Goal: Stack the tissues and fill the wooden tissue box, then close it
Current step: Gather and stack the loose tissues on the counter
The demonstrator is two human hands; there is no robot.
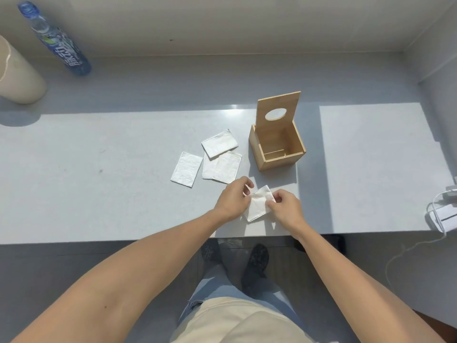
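Your left hand [232,200] and right hand [284,209] both pinch one folded tissue [258,204] between thumb and fingertips, the left at its far-left corner, the right along its right edge, so the sheet lies between the two hands near the front edge of the table [99,181]. You can't tell whether it is lifted clear or resting on the surface; its near edge pokes out below your wrists. Just beyond your left fingers lie two overlapping tissues [223,167], with another tissue [218,143] resting across their far edge at a tilt. Left of that pile, apart from it, a single tissue [186,169] lies flat on its own. Beyond your right fingers and slightly to the right stands the box [278,154], empty inside, its lid [278,112] raised upright at the back with the oval opening showing. Far off to the left beyond your hands a bottle [57,40] stands by the wall, with a cream cup [18,75] beside it. Far to your right, at the table's edge, sits a white charger [442,214] with its cable trailing down.
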